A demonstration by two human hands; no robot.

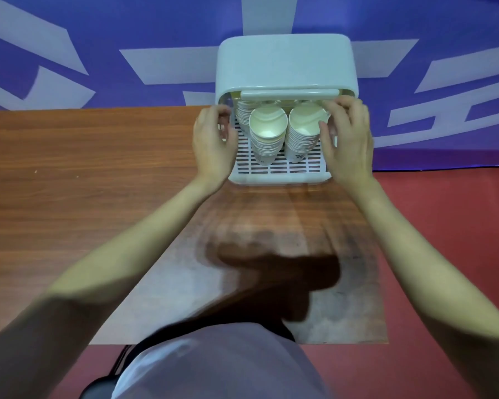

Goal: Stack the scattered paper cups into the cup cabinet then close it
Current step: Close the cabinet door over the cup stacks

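Observation:
A white cup cabinet [285, 61] stands at the table's far edge, its front open and its lid handle [290, 94] raised. Inside, on a slatted white tray [280, 168], lean two tall stacks of paper cups, the left stack [267, 133] and the right stack [304, 131], with more cups behind them. My left hand [212, 142] is at the cabinet's left side, fingers curled round its left front edge. My right hand [347, 139] is at the right side, thumb near the right stack and fingers up by the lid's right end.
The wooden table [84, 174] stretches to the left and toward me. A blue banner with white shapes [127, 53] hangs behind the cabinet. Red floor [444, 254] lies to the right of the table. My torso fills the bottom of the view.

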